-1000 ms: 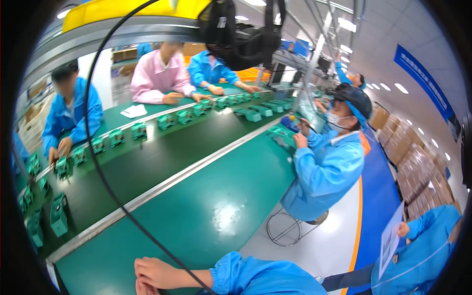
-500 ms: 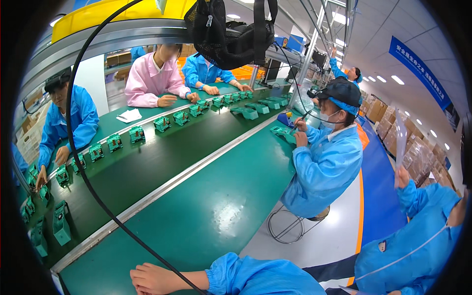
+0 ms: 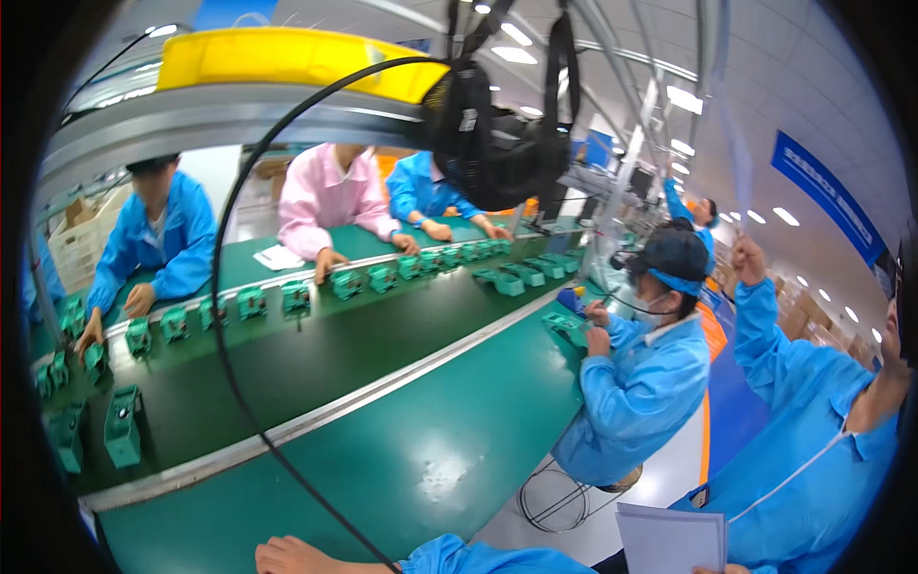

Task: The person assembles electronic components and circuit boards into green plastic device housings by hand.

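At the lower edge my right hand [image 3: 295,557] lies on the near green worktop [image 3: 402,488], back of the hand up, its blue sleeve [image 3: 488,557] reaching in from the right. Its fingers are loosely bent and partly cut off by the picture's edge; I see nothing held in them. My left hand is out of view. Beyond the worktop, a dark green conveyor belt [image 3: 316,373] carries a row of small green plastic housings [image 3: 252,302]. Larger green housings lie nearer, one [image 3: 121,426] at the left. A black cable [image 3: 222,316] hangs across the view.
Co-workers line the belt's far side, one in pink [image 3: 335,201]. At right a masked co-worker [image 3: 631,354] holds a green part [image 3: 566,328]; another person [image 3: 803,411] stands close with papers [image 3: 672,538]. A black mesh bag [image 3: 492,134] hangs overhead beside a yellow bin [image 3: 287,62].
The view has tilted and shifted, so the scene sits further right and my right hand sits lower. The person at right has moved nearer, with papers showing low. The co-worker in pink now reaches onto the housings.
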`<state>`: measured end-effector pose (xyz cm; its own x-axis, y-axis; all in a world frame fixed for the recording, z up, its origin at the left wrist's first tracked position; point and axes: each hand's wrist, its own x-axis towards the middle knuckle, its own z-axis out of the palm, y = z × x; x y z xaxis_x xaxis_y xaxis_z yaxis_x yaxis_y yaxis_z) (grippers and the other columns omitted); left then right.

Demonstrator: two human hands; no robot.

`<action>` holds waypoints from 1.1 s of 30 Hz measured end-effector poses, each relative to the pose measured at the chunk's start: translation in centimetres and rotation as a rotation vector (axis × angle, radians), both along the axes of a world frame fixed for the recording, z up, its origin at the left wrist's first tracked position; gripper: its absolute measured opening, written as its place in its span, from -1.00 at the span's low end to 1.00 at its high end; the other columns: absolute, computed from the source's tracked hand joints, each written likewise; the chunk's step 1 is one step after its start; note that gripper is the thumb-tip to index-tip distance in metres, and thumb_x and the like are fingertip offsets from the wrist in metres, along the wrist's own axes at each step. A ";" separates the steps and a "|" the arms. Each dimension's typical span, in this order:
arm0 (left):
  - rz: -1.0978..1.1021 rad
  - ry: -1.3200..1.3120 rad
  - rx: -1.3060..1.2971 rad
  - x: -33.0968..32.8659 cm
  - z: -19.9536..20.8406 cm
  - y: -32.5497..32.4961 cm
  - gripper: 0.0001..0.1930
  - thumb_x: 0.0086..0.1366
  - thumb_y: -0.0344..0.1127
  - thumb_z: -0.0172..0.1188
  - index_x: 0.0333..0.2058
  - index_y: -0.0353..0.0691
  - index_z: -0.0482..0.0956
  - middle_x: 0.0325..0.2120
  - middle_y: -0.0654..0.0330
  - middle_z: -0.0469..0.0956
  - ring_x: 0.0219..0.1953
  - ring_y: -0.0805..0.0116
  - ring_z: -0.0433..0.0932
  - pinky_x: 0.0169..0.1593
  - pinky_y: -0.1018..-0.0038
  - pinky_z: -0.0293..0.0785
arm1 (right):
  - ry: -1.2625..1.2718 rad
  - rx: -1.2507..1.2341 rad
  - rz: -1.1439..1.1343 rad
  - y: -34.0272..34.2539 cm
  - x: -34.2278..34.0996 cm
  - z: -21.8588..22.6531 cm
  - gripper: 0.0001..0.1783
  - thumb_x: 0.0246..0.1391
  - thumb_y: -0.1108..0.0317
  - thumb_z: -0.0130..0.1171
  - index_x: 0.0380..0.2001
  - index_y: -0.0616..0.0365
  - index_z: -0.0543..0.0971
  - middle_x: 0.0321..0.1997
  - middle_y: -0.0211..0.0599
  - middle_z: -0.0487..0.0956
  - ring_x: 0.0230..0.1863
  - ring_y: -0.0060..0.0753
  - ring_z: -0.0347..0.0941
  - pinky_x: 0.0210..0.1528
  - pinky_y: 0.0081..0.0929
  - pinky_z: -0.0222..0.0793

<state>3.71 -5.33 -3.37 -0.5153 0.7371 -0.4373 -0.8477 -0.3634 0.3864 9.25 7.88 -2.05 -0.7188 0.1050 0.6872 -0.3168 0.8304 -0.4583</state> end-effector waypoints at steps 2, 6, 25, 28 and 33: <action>0.107 -0.059 -0.144 0.3 4.4 1.7 -0.78 0.24 -0.31 -0.14 -0.21 -0.30 0.35 -0.41 0.20 0.43 -0.32 0.49 0.40 -0.32 0.68 0.40 | 0.048 -0.061 -0.014 -0.2 -1.1 -0.6 -0.94 -0.19 0.39 -0.01 -0.62 0.12 0.37 -0.50 -0.34 0.29 -0.47 -0.30 0.22 -0.44 -0.43 0.15; 0.240 -0.074 -0.100 -3.3 2.7 0.9 -0.72 0.24 -0.18 -0.14 -0.64 -0.09 0.25 -0.73 0.33 0.21 -0.64 0.51 0.22 -0.56 0.59 0.14 | 0.037 -0.266 0.000 0.9 -0.1 2.6 -0.94 -0.19 0.44 0.07 -0.57 0.10 0.40 -0.46 -0.29 0.42 -0.38 -0.20 0.34 -0.34 -0.36 0.23; -0.030 1.565 -1.410 -23.4 3.0 16.6 -0.65 0.08 -0.35 -0.10 -0.17 -0.40 0.12 -0.46 -0.21 0.45 -0.37 -0.11 0.45 -0.31 0.12 0.35 | -0.089 -0.527 -0.049 2.6 2.0 3.5 -0.95 -0.17 0.51 0.05 -0.58 0.19 0.38 -0.51 -0.30 0.36 -0.51 -0.41 0.29 -0.45 -0.57 0.21; 0.143 1.581 -1.393 -25.0 1.2 16.4 -0.71 0.01 -0.40 -0.05 -0.27 -0.37 0.18 -0.53 -0.17 0.45 -0.40 -0.09 0.47 -0.37 0.09 0.36 | -0.052 -0.506 -0.089 2.6 1.5 2.5 -0.96 -0.16 0.50 0.03 -0.58 0.21 0.39 -0.53 -0.27 0.33 -0.56 -0.36 0.28 -0.52 -0.56 0.20; 0.359 1.728 -1.166 -24.0 2.7 11.6 -0.86 0.11 -0.34 -0.14 -0.39 -0.20 0.38 -0.51 -0.14 0.42 -0.39 -0.18 0.38 -0.39 0.11 0.27 | -0.012 -0.581 -0.153 2.7 1.3 1.7 -0.95 -0.11 0.47 0.02 -0.56 0.20 0.39 -0.53 -0.25 0.33 -0.51 -0.31 0.28 -0.48 -0.52 0.20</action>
<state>-20.34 6.28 -0.66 -0.8249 0.3444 0.4483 0.5647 0.5402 0.6240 10.52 10.57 -0.33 -0.6732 0.5640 0.4783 -0.2058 0.4783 -0.8537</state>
